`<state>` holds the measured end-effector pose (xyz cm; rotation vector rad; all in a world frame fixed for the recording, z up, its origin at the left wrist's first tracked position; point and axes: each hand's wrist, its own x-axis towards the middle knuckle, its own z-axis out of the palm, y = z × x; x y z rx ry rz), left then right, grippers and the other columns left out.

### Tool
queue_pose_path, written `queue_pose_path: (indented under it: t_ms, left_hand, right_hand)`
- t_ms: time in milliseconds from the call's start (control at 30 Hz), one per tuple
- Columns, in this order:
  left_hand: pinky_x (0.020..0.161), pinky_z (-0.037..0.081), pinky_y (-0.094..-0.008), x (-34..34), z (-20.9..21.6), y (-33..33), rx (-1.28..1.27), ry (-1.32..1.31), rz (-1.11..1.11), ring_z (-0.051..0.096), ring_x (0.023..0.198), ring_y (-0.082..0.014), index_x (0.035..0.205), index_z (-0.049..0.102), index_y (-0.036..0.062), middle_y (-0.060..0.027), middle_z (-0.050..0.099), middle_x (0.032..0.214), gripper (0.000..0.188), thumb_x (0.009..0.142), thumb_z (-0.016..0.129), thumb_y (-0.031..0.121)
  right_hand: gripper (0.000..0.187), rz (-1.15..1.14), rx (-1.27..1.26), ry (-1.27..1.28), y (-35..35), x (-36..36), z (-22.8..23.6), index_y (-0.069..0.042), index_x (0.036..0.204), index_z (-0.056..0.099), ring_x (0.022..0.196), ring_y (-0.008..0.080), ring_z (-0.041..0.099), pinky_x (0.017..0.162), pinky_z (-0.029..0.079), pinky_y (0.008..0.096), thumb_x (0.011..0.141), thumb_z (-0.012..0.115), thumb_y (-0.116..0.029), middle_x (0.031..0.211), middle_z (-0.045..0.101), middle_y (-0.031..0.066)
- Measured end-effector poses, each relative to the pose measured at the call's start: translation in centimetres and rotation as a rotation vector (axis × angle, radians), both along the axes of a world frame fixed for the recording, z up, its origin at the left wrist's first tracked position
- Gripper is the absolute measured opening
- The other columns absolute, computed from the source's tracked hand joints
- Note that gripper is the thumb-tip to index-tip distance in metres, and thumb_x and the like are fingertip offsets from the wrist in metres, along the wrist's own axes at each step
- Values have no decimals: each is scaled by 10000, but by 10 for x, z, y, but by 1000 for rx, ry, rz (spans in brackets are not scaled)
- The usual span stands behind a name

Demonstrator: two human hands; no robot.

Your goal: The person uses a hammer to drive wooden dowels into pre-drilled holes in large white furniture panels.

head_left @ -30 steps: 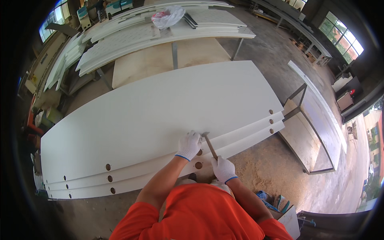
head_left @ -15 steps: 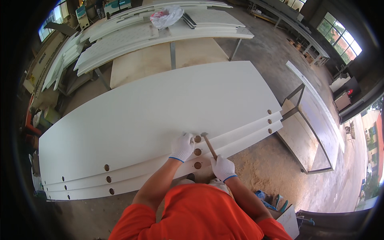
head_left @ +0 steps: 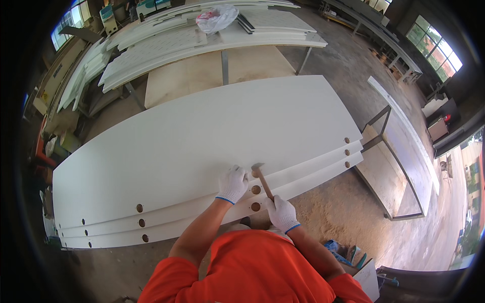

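Observation:
My left hand (head_left: pixel 233 185), in a white knit glove with a blue cuff edge, is closed with its fingertips together at the top white panel (head_left: pixel 172 144). Whatever it pinches, if anything, is too small to make out. The gloved right hand (head_left: pixel 282 214) grips the wooden handle of a hammer (head_left: pixel 264 184). Its metal head is over the top panel, partly covering a round hole (head_left: pixel 254 173) just right of my left fingertips. Three long white panels lie stacked and stepped, and round holes line their near edges. A second panel's hole (head_left: pixel 256 190) shows below the hammer head.
Beyond the stack, a long table (head_left: pixel 225 68) carries more white panels and a plastic bag (head_left: pixel 217 20). A metal-framed stand (head_left: pixel 391 161) is at the right. Sawdust (head_left: pixel 323 214) covers the floor near my right arm, with blue-strapped footwear (head_left: pixel 348 252) lower down.
The view has shifted slightly. Relative to the panels, the hammer head has moved a little left and now overlaps the top hole. My left hand has edged slightly left of that hole.

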<state>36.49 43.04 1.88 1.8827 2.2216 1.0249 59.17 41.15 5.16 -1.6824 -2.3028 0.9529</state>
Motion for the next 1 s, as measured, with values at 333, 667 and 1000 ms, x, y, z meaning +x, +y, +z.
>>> queue_pose_path:
  t_ms: [333, 667, 1000]
  left_hand:
    - [613, 549, -481, 2, 4, -1, 87, -16, -43, 687, 742, -330, 830, 705, 158, -72, 685, 868, 36, 822, 718, 125]
    - [707, 576, -410, -10, -6, 2, 115, -360, 165, 720, 793, -313, 914, 739, 97, -113, 731, 909, 65, 908, 727, 161]
    - [678, 561, -377, -7, -2, 1, 166, -360, 147, 712, 752, -278, 953, 743, 66, -112, 723, 863, 88, 929, 752, 150]
  right_hand:
    - [446, 50, 35, -85, 4, 2, -4, -18, 983, 612, 814, 492, 687, 743, 519, 601, 1054, 510, -447, 809, 695, 269]
    - [463, 102, 114, -86, 7, -4, 8, -16, 978, 613, 776, 474, 700, 712, 530, 598, 1050, 522, -465, 781, 701, 254]
    - [485, 132, 75, -216, 15, -3, -4, -28, 986, 654, 781, 454, 724, 714, 569, 572, 1038, 522, -492, 810, 729, 234]
